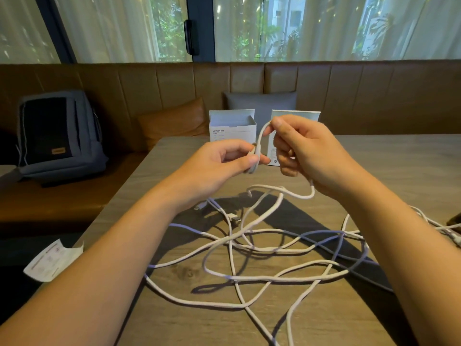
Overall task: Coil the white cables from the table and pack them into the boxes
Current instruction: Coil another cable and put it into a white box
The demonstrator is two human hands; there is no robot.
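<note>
Across the top of the frame we see a curtained window [324,26], and below it a long brown bench seat [374,96] that runs the whole width. The wooden tabletop [399,166] fills the lower centre and right. On the bench at the left stands a dark grey backpack [59,133]; an orange cushion [174,121] and a grey cushion [259,103] lean against the backrest behind the table's far edge.

Our two forearms reach in from the bottom corners and meet above the middle of the tabletop. Under them the white cables [262,248] lie in loose, tangled loops across the centre and lower right of the frame, with connector ends showing just left of centre and at the right edge.

At the far edge of the tabletop stand two white boxes, close together — the left box [232,128] has its lid flap open, while the right box [294,116] is partly hidden behind the hands.

The left hand [224,161] pinches a few small turns of cable between thumb and fingers. The right hand [306,153], just beside it and slightly higher, is closed on the same cable, which arches between the two hands and then drops from the right hand to the tangle below.

A folded paper leaflet [52,263] lies at the lower left, off the tabletop's edge.
</note>
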